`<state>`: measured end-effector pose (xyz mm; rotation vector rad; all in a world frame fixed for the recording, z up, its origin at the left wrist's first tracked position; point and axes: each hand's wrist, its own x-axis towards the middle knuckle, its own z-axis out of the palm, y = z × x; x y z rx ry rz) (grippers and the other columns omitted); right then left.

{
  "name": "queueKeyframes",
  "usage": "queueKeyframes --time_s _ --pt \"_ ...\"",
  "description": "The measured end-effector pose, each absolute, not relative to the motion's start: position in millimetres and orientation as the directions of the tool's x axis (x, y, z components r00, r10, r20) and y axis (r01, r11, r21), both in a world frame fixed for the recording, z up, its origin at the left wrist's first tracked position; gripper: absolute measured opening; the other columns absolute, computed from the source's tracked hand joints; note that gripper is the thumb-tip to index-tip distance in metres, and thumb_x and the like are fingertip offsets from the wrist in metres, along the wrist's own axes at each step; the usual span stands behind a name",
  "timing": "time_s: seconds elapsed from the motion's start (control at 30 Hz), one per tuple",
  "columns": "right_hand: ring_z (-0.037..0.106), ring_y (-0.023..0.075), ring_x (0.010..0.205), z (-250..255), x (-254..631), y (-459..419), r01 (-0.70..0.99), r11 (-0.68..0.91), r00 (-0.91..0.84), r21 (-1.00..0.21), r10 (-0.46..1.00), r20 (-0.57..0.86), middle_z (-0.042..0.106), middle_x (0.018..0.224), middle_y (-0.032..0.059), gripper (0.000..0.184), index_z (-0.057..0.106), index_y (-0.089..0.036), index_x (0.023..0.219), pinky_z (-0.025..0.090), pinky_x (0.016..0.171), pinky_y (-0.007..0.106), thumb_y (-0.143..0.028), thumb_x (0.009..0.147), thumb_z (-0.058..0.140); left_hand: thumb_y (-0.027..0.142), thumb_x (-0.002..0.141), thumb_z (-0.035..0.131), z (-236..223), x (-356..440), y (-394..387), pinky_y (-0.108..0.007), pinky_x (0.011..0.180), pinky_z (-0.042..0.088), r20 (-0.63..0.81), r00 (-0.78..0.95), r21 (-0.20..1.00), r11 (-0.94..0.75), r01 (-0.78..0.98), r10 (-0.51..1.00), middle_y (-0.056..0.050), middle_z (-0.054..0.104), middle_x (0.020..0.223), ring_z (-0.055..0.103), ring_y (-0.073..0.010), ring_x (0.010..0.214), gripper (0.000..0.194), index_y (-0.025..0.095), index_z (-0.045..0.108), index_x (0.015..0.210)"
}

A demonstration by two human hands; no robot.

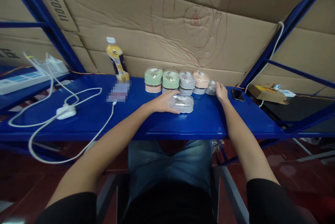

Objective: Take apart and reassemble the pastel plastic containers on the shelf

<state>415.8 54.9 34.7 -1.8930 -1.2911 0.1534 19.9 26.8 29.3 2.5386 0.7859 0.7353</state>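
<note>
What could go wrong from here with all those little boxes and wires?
The stacked boxes stand close behind the front box in the left hand, so a bump might topple one. The right hand, at the grey box ending the row, could nudge it into its neighbours. The white cable dips past the table's front edge and might snag.

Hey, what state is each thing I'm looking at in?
Left hand: gripping front container
Front container: lid on
Right hand: at end container, grip unclear
Green containers: lidded, stacked
Bottle: upright, capped
Phone: flat, screen dark
White cable: loosely looped
Cardboard box: open
</note>
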Motion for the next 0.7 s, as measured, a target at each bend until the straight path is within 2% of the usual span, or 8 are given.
queueKeyframes --time_s 0.3,0.4,0.5,0.57,0.63,0.7 --pt "0.062 0.0289 0.150 30 386 56 0.766 0.013 0.305 -0.642 0.872 0.382 0.071 0.156 0.0169 0.057 0.072 -0.016 0.143 0.043 0.128 0.042 -0.047 0.112 0.037 0.070 0.065 0.098 31 20 25 -0.067 0.125 0.046 0.362 0.695 0.517 -0.754 0.405 0.621 -0.020 0.065 0.157 0.060 -0.0479 0.148 0.110 0.023 0.057 0.156" --pt "0.064 0.0343 0.147 35 382 54 0.770 0.004 0.308 -0.639 0.874 0.377 0.072 0.152 0.0207 0.059 0.071 -0.013 0.144 0.045 0.127 0.050 -0.051 0.110 0.040 0.070 0.067 0.098 28 21 27 -0.068 0.127 0.044 0.363 0.698 0.515 -0.757 0.402 0.617 -0.022 0.061 0.161 0.058 -0.0484 0.151 0.112 0.022 0.053 0.159" --pt "0.067 0.0409 0.139 45 371 43 0.788 0.089 0.291 -0.610 0.819 0.495 0.073 0.145 0.0263 0.071 0.070 -0.011 0.144 0.048 0.124 0.059 -0.067 0.105 0.049 0.072 0.062 0.100 20 25 29 -0.070 0.129 0.040 0.374 0.669 0.541 -0.737 0.405 0.642 -0.027 0.050 0.170 0.050 -0.0515 0.157 0.128 0.020 0.045 0.165" --pt "0.071 0.0383 0.131 51 354 30 0.769 0.309 0.097 -0.560 0.809 0.580 0.073 0.143 0.0224 0.078 0.068 -0.016 0.149 0.053 0.119 0.058 -0.076 0.099 0.057 0.072 0.056 0.103 14 28 31 -0.071 0.130 0.038 0.393 0.646 0.569 -0.725 0.388 0.654 -0.029 0.044 0.174 0.046 -0.0528 0.159 0.140 0.019 0.039 0.169" --pt "0.072 0.0352 0.129 53 332 14 0.641 0.551 -0.313 -0.534 0.823 0.474 0.074 0.143 0.0157 0.085 0.062 -0.024 0.156 0.058 0.114 0.056 -0.079 0.092 0.069 0.072 0.055 0.103 8 32 33 -0.071 0.130 0.038 0.423 0.637 0.589 -0.730 0.348 0.645 -0.029 0.043 0.174 0.047 -0.0523 0.159 0.144 0.021 0.034 0.171" --pt "0.069 0.0372 0.135 52 311 0 0.584 0.660 -0.568 -0.473 0.748 0.343 0.071 0.149 0.0141 0.097 0.061 -0.028 0.159 0.056 0.117 0.058 -0.074 0.079 0.087 0.071 0.056 0.103 4 34 34 -0.071 0.130 0.039 0.445 0.631 0.597 -0.736 0.319 0.635 -0.028 0.045 0.173 0.048 -0.0519 0.158 0.145 0.022 0.032 0.172"
